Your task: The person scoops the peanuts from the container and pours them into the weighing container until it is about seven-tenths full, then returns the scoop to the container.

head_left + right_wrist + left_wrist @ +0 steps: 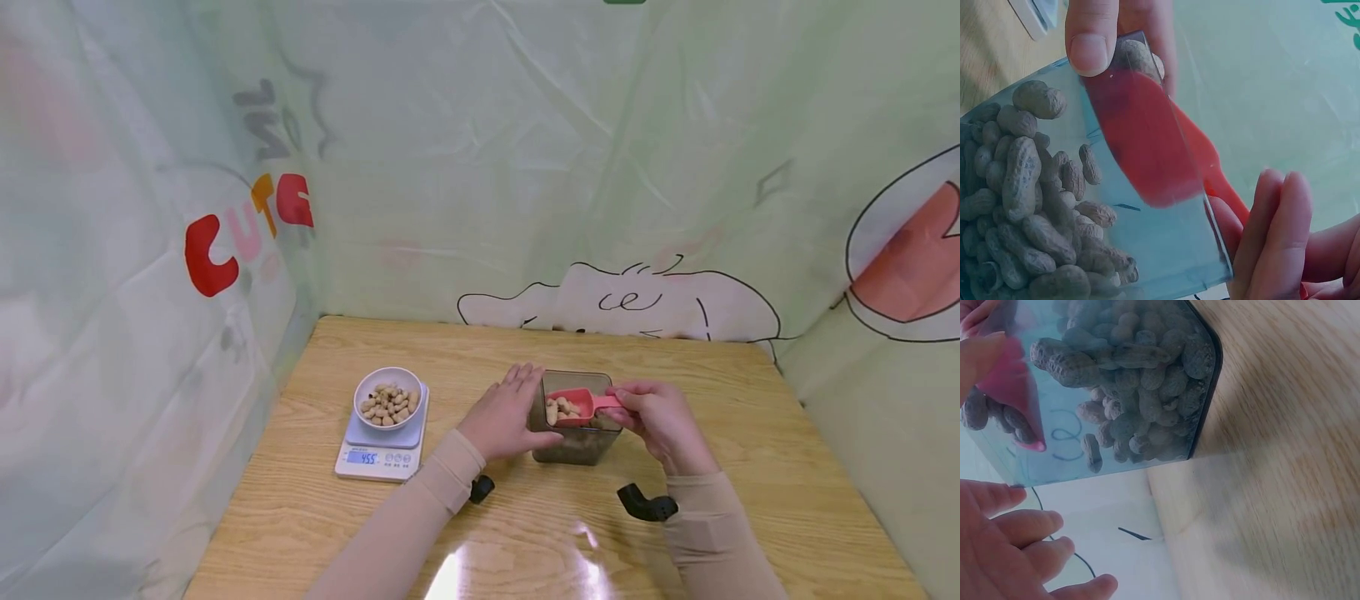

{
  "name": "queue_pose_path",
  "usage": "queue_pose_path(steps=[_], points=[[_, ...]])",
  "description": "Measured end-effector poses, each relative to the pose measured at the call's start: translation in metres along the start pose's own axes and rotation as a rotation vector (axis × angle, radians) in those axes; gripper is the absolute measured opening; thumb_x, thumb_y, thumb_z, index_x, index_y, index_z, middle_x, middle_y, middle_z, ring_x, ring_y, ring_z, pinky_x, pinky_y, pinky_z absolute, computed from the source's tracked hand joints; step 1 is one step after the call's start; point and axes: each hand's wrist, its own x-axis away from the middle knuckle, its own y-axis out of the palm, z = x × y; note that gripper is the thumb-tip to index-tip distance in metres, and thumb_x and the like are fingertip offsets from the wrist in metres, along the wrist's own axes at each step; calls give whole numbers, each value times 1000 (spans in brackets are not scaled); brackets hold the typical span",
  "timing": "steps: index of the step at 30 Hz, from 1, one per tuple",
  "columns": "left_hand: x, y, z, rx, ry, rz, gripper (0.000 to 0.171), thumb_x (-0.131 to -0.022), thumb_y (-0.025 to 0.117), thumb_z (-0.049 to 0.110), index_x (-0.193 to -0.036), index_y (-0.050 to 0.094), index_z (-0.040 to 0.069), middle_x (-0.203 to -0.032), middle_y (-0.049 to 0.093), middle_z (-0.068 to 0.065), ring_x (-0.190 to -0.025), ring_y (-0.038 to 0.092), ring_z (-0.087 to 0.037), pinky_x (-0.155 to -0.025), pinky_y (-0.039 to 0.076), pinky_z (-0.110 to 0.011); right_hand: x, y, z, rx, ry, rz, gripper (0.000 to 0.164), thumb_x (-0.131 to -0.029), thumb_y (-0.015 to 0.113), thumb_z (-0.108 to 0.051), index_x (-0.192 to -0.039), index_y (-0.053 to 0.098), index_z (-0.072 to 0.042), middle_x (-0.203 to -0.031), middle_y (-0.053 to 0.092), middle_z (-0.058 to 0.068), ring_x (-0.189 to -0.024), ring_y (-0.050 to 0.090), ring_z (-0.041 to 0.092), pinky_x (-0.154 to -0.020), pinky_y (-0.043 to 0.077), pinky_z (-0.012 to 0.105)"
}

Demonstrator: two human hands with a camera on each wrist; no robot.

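Note:
A clear grey plastic container (573,452) with peanuts (1147,394) stands on the table. My right hand (660,421) grips the handle of a red scoop (583,398), which carries several peanuts at the container's mouth. Through the wall, the right wrist view shows the scoop high inside, above the heap. My left hand (510,417) rests against the container's left side, its fingers extended and its thumb at the near wall. To the left, a white bowl (388,374) of peanuts sits on a digital scale (381,461), whose display appears to read 455.
The wooden table (540,533) ends at a printed plastic curtain (480,208) behind and at both sides. Black wrist mounts (647,505) show below the hands. The scale stands left of my left forearm.

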Motion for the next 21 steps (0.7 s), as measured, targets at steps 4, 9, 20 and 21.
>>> queue_pose_path(steps=[4, 9, 20, 21], points=[[1, 0, -1, -5, -2, -1, 111, -95, 63, 77, -174, 16, 15, -182, 21, -9, -169, 19, -29, -130, 36, -58, 1, -1, 0, -12, 4, 2, 43, -113, 49, -5, -147, 46, 21, -90, 74, 0, -72, 74, 1, -71, 62, 15], [2, -1, 0, -4, -3, -5, 111, -95, 63, 77, -175, 15, 16, -182, 20, -9, -169, 20, -31, -131, 34, -57, 2, -4, 0, -57, 10, 18, 35, -112, 50, -5, -140, 54, 16, -85, 77, 1, -71, 75, 2, -70, 62, 15], [2, -1, 1, -13, -1, 2, 112, -95, 65, 75, -174, 16, 14, -181, 19, -10, -169, 21, -33, -131, 34, -57, -2, -13, 4, -232, 1, 24, 32, -112, 48, -2, -100, 77, -9, -86, 77, 1, -75, 78, 5, -75, 63, 15], [2, -1, 1, -12, -1, 1, 112, -95, 65, 75, -174, 16, 14, -181, 19, -10, -169, 20, -33, -131, 34, -57, -2, -14, 4, -238, 1, 22, 36, -112, 48, -2, -95, 77, -12, -87, 77, 1, -76, 78, 4, -76, 63, 15]])
